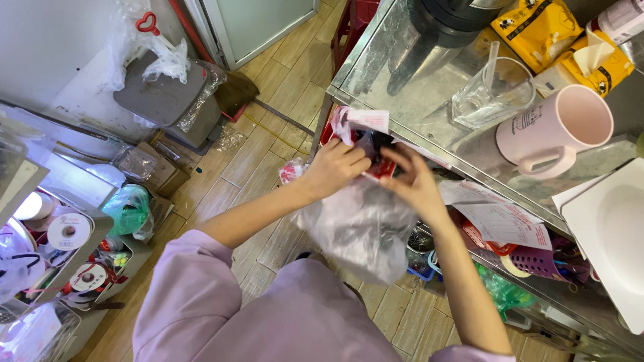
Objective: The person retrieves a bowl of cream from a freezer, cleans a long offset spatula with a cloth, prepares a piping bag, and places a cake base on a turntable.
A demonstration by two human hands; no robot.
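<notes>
At the counter edge [402,137], both hands on bag [362,228].

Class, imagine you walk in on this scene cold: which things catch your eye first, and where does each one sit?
First, the two hands, left hand and right hand, meeting mid-frame at the mouth of a clear plastic bag that hangs below the table edge. Next, the pink mug lying on its side on the shiny metal table at upper right, beside a clear glass.
</notes>
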